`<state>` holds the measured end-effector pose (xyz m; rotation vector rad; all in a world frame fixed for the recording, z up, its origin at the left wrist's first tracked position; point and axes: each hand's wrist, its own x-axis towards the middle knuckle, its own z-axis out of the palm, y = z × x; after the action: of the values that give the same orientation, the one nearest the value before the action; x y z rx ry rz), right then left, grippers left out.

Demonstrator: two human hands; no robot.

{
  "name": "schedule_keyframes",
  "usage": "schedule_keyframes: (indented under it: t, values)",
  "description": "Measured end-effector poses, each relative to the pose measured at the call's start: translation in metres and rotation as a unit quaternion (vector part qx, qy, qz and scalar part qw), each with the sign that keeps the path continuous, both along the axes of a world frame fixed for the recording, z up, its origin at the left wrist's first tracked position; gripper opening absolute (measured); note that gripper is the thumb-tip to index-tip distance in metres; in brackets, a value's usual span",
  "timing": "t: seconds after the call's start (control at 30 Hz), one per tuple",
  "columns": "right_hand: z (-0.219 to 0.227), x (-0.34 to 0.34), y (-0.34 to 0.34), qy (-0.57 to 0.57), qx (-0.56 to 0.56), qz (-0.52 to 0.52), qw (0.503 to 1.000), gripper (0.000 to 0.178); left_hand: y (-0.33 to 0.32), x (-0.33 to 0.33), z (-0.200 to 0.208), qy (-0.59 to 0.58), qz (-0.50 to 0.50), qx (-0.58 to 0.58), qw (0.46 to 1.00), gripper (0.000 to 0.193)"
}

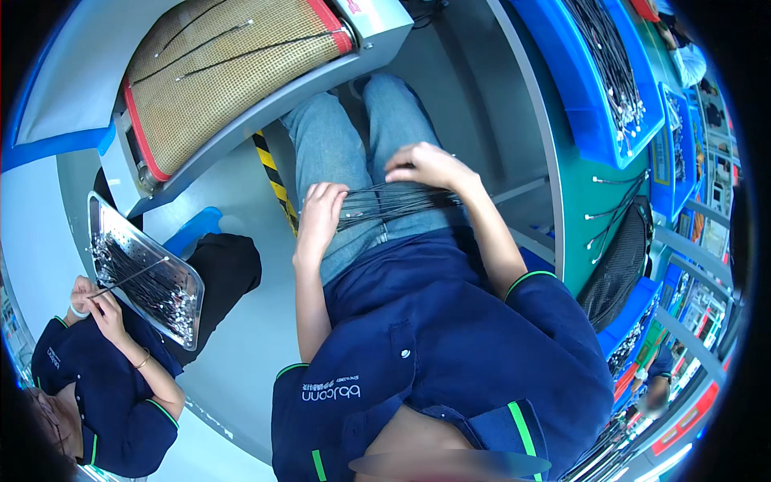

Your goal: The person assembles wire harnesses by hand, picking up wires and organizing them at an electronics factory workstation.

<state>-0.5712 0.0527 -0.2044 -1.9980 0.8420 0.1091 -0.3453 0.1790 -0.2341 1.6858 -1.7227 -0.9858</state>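
A bundle of thin black cables (pixel 385 204) lies crosswise over my thighs, on my blue jeans. My left hand (pixel 320 215) is closed around the bundle's left end, the fingers curled over the cables. Just above the bundle's right part is my right hand (pixel 432 167), its fingers bent and held together toward the left. A tiny pale tip shows behind its knuckles; what the fingers hold, if anything, is hidden. The right end of the bundle passes below my right wrist.
Far left, a mesh conveyor belt (pixel 229 76) with red edges carries a few black cables. At left, a co-worker's hands (pixel 100 309) handle a cable over a metal tray (pixel 195 283) of cables. Blue bins (pixel 574 104) with cables stand along the green bench (pixel 572 189) at right.
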Motion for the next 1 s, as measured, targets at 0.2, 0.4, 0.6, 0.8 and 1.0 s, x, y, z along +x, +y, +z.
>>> schedule_keyframes:
  t: [0.2, 0.4, 0.6, 0.8, 1.0]
  values:
    - [0.005, -0.066, 0.014, 0.005, 0.008, -0.054, 0.999, 0.027, -0.003, -0.047, 0.001, 0.025, 0.037, -0.002, 0.999, 0.014]
    - [0.024, -0.105, 0.011, 0.054, 0.057, -0.066, 0.995, 0.023, 0.002, -0.057, 0.013, 0.046, 0.115, 0.072, 0.990, 0.015]
    - [0.026, -0.161, 0.003, 0.044, 0.003, -0.115, 0.992, 0.017, 0.011, -0.062, 0.010, 0.034, 0.137, 0.069, 0.988, 0.013]
    - [0.042, -0.158, 0.003, -0.038, -0.092, -0.066, 0.993, 0.017, 0.005, -0.096, 0.028, 0.083, 0.117, 0.070, 0.987, 0.012]
    - [0.050, -0.101, 0.019, -0.127, -0.138, -0.037, 0.981, 0.013, -0.011, -0.139, 0.058, 0.071, 0.035, -0.011, 0.997, 0.014]
